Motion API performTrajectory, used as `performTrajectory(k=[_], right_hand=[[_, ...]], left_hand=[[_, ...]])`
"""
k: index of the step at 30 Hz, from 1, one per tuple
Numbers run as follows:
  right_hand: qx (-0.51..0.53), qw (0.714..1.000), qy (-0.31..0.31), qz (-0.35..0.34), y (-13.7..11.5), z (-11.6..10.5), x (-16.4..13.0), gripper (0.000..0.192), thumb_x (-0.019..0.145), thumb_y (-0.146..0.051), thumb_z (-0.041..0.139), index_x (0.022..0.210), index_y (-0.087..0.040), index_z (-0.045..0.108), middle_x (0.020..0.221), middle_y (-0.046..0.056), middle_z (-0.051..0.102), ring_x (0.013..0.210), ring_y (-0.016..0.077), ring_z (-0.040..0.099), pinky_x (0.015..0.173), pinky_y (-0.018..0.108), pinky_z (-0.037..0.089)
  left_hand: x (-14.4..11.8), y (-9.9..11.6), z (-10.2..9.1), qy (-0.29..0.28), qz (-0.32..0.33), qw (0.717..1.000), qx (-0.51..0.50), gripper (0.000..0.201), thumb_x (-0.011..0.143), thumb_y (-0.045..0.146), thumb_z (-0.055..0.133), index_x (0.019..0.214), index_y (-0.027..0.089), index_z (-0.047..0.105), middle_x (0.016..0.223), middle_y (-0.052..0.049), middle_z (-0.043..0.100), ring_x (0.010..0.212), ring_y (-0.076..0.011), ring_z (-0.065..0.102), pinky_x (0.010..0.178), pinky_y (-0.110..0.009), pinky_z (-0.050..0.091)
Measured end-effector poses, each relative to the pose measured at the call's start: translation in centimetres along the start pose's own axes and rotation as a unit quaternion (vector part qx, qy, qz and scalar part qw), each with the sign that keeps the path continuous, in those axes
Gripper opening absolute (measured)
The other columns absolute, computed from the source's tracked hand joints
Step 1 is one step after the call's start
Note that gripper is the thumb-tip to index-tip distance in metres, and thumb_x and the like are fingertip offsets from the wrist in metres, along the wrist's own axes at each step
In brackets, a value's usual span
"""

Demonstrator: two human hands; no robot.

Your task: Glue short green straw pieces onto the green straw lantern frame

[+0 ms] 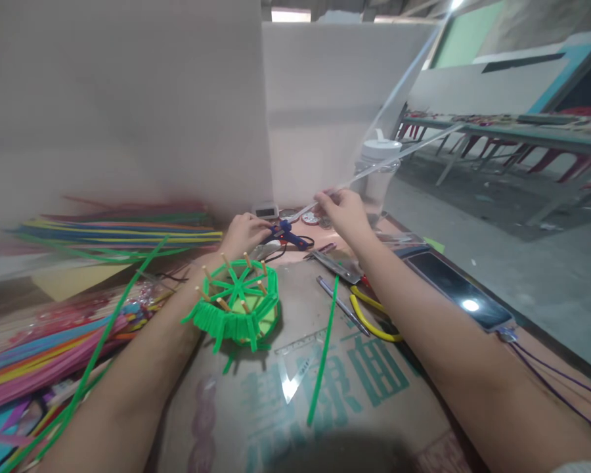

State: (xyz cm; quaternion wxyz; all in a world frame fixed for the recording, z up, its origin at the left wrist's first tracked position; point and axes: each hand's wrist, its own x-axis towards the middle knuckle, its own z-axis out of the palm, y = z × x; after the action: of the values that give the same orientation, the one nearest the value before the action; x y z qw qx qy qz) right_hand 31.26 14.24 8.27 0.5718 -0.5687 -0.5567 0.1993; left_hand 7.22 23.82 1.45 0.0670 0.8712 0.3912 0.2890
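Note:
My left hand grips a blue glue gun lying low over the table at the back. My right hand pinches a long clear glue stick that slants up to the right, its lower end at the back of the glue gun. In front of my left wrist sits a green pipe-cleaner basket woven around wooden sticks. A single green pipe cleaner lies on the cardboard sheet between my forearms.
Bundles of coloured pipe cleaners lie at the left, more along the wall. Yellow-handled pliers, scissors, a clear ruler, a phone and a water bottle sit on the right. Tables and red chairs stand far right.

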Motion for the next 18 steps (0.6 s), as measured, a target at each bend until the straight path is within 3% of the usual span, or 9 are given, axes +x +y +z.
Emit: performTrajectory(k=[8, 14, 18], right_hand=[[-0.076, 0.996, -0.030, 0.026, -0.9, -0.1, -0.4, 0.019, 0.092, -0.018, 0.062, 0.074, -0.014, 0.066, 0.068, 0.007, 0.074, 0.060, 0.0168, 0.069, 0.061, 0.027, 0.055], [0.006, 0.998, -0.016, 0.066, 0.7, 0.3, -0.1, 0.016, 0.094, -0.020, 0.064, 0.079, -0.013, 0.067, 0.073, 0.008, 0.076, 0.064, 0.0155, 0.072, 0.064, 0.024, 0.057], [0.098, 0.988, -0.031, 0.111, 2.3, 0.4, 0.2, 0.024, 0.098, -0.029, 0.061, 0.080, -0.013, 0.066, 0.079, 0.009, 0.077, 0.065, 0.0127, 0.072, 0.065, 0.020, 0.058]], left_hand=[[0.0, 0.3, -0.3, -0.008, 0.017, 1.000, -0.001, 0.030, 0.092, 0.037, 0.060, 0.110, 0.022, 0.078, 0.101, -0.008, 0.066, 0.104, -0.0236, 0.057, 0.098, -0.038, 0.041], [0.0, 0.0, -0.2, -0.003, 0.004, 1.000, -0.004, 0.029, 0.091, 0.039, 0.061, 0.108, 0.022, 0.078, 0.101, -0.008, 0.066, 0.105, -0.0244, 0.057, 0.099, -0.040, 0.042], [0.2, -0.2, 0.1, 0.000, -0.006, 1.000, -0.006, 0.029, 0.091, 0.039, 0.061, 0.109, 0.024, 0.079, 0.098, -0.007, 0.066, 0.102, -0.0244, 0.058, 0.096, -0.039, 0.045]])
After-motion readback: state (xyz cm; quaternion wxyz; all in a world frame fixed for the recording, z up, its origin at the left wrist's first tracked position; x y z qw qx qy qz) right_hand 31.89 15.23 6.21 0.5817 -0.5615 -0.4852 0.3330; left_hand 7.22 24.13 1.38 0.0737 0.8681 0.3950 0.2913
